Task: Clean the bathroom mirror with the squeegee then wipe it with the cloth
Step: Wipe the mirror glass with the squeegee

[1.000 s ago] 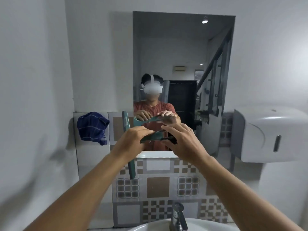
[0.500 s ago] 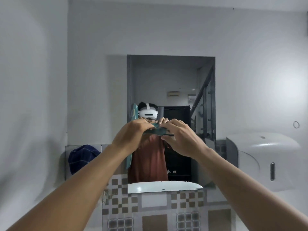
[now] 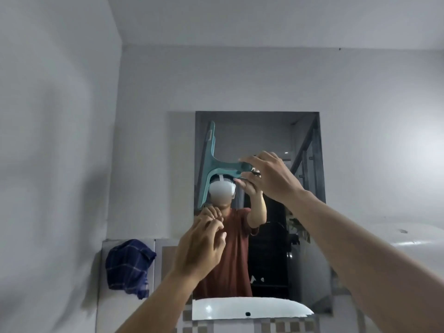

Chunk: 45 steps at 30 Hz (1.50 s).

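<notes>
My right hand (image 3: pixel 271 175) is raised in front of the rectangular wall mirror (image 3: pixel 264 131), fingers closed around the handle of the teal plastic T-shaped squeegee (image 3: pixel 211 162). The handle runs roughly level, out to the left of that hand. The squeegee's long blade stands nearly upright along the mirror's left edge, in the upper half of the glass; I cannot tell whether the blade edge actually touches the glass.

My left hand (image 3: pixel 203 246) is lower, in front of the mirror's lower left part, just below the bottom tip of the blade. Its fingers are loosely curled and hold nothing; it is apart from the squeegee.

The dark blue checked cloth (image 3: pixel 128 266) hangs bunched on the wall to the left of the mirror, at the level of its lower half, well apart from both hands.

The glass reflects my arms, the squeegee and a rust-red shirt. Below the mirror, a strip of brown-and-white patterned wall tile (image 3: pixel 264 326) shows. A white wall-mounted dispenser (image 3: pixel 413 239) sits at the right edge, partly out of view.
</notes>
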Each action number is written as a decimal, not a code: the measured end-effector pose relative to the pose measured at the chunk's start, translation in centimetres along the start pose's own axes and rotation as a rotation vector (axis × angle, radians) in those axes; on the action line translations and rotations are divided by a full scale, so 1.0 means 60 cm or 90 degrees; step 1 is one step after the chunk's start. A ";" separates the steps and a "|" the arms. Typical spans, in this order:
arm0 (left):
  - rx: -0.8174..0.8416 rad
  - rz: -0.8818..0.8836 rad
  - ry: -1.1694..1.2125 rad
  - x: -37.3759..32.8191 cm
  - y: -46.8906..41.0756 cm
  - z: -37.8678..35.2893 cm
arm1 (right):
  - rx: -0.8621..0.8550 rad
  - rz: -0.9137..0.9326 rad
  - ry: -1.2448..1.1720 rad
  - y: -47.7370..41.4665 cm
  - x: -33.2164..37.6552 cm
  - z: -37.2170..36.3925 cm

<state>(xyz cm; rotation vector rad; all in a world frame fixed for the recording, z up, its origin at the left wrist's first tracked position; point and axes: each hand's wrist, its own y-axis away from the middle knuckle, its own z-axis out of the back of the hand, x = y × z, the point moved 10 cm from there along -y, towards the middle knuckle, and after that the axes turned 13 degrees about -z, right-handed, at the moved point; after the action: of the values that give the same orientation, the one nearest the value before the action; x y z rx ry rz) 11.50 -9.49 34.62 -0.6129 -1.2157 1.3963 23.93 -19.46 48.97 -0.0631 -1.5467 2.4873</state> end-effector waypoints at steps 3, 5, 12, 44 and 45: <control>0.078 0.024 -0.012 0.022 0.011 -0.056 | -0.002 0.006 0.010 -0.037 0.003 -0.004; 0.140 0.020 -0.057 0.027 0.014 -0.091 | 0.000 0.003 0.013 -0.060 0.002 -0.010; 0.246 0.041 -0.102 0.045 0.025 -0.160 | 0.027 0.035 0.105 -0.125 0.007 -0.045; 0.210 0.034 -0.094 0.070 0.042 -0.179 | -0.034 -0.073 0.236 -0.076 -0.194 0.050; 0.209 0.036 -0.095 0.069 0.041 -0.178 | -0.032 -0.077 0.237 -0.076 -0.198 0.053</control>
<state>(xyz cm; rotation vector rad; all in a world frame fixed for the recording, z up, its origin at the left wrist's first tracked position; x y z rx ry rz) 19.03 -1.78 29.97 -0.3205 -1.0589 1.6691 35.77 -22.75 53.56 -0.4026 -1.4088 2.1885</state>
